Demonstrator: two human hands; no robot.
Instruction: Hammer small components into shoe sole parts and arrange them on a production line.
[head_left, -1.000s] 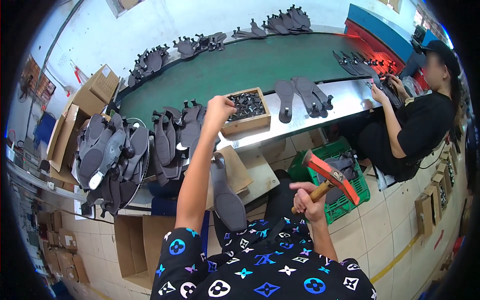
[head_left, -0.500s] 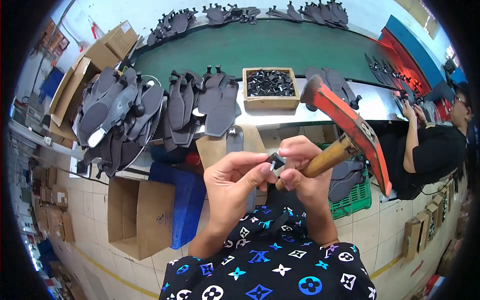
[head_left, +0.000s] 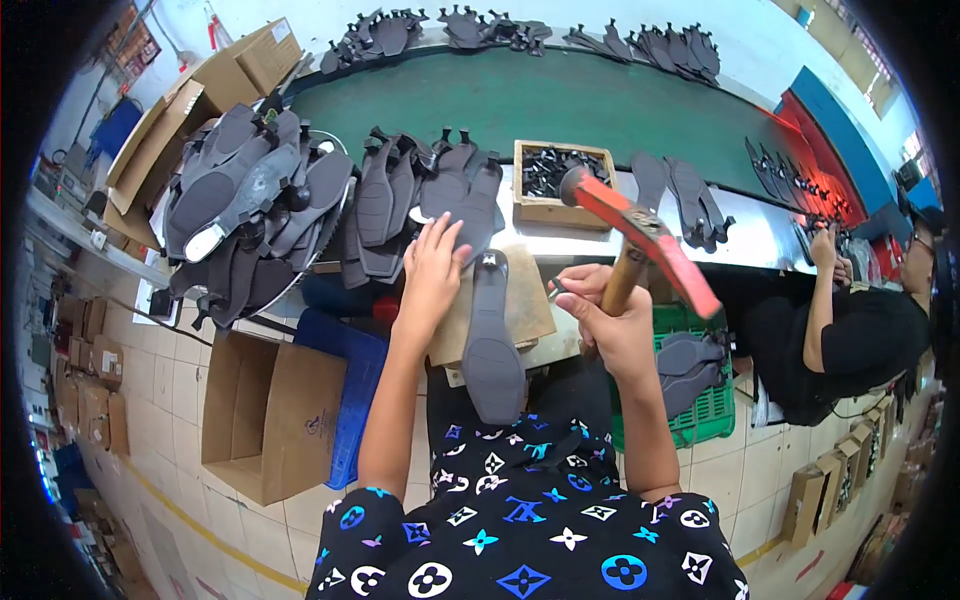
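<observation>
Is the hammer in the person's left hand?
No, the red-headed hammer is gripped by the right hand, while the left hand rests by the dark shoe sole.

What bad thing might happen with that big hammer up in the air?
1. The left hand rests at the top of the dark shoe sole, right where the raised hammer seems aimed, so its fingers could get hit.
2. The sole overhangs the small work board toward the lap, so a blow might tip or shift it.
3. The right hand has its grip low on the handle, so a swing may land off target.
</observation>
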